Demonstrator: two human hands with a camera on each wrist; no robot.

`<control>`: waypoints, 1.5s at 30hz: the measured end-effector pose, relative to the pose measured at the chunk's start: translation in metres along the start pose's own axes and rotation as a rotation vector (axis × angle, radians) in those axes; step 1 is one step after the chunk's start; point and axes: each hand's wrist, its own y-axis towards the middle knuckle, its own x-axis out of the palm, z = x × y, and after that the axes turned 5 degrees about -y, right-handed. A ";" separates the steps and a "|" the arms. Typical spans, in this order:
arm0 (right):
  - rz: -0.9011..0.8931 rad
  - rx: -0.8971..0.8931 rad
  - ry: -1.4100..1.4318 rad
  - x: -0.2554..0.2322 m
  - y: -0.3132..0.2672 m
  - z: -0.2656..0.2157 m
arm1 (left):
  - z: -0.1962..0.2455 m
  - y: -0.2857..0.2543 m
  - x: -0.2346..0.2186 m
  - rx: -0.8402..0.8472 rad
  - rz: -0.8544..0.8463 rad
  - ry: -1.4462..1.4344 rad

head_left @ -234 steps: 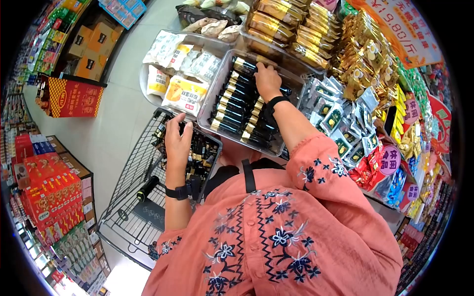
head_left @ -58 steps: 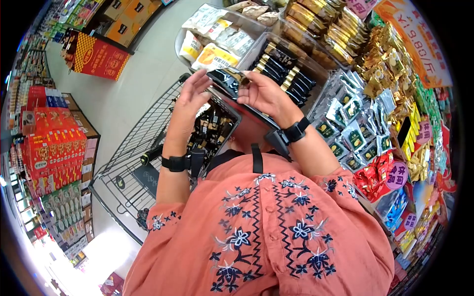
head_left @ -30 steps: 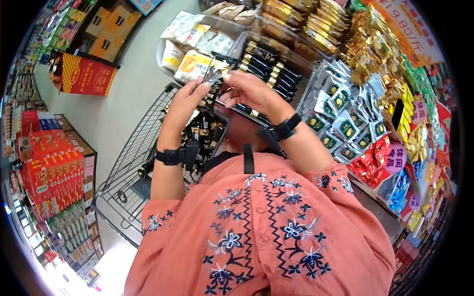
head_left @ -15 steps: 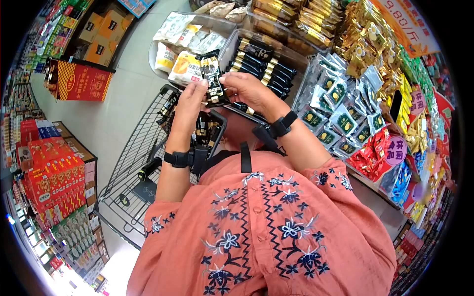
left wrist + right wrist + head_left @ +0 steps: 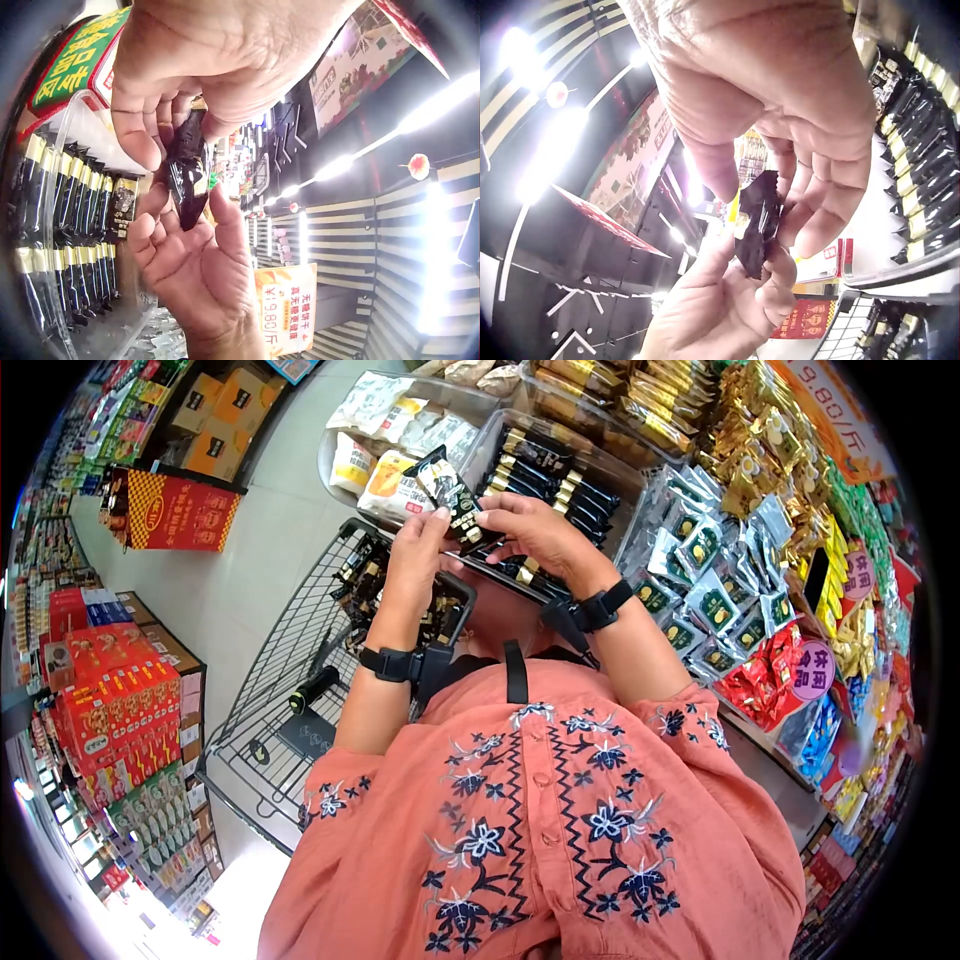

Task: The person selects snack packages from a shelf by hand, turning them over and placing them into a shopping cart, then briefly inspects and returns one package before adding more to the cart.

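In the head view, a black snack packet [image 5: 452, 492] with gold and white print stands tilted between my two hands, printed face toward me. My left hand [image 5: 412, 555] pinches its lower left edge, thumb in front. Thumb and fingers of my right hand [image 5: 548, 532] pinch the opposite side. The left wrist view shows the packet [image 5: 189, 176] edge-on, with both hands' fingertips around it. Seen from the right wrist, the packet [image 5: 757, 225] is also narrow, its crimped end pointing up. Behind it, a clear bin [image 5: 630, 485] holds rows of similar black packets.
Below my hands is a wire shopping cart [image 5: 268, 625] with many dark packets and a black-green item [image 5: 312, 690]. A tub of white and yellow bags [image 5: 392, 485] adjoins the bin. Silver packets [image 5: 715, 605] are heaped right, red boxes [image 5: 115, 710] stacked left.
Earlier my right hand reached into the bin while my left hovered over the cart. The packet came out, was held by both hands and turned from sideways to upright; now it leans left.
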 end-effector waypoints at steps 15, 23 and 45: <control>0.527 -0.137 -0.533 -0.100 0.031 -0.011 | -0.006 0.008 -0.021 0.030 0.048 0.116; 0.797 -0.227 -1.109 -0.145 0.086 0.041 | -0.012 -0.001 -0.042 -0.008 0.105 0.126; 0.893 0.065 -1.171 -0.122 0.098 0.039 | -0.019 -0.012 -0.068 -0.074 0.197 0.156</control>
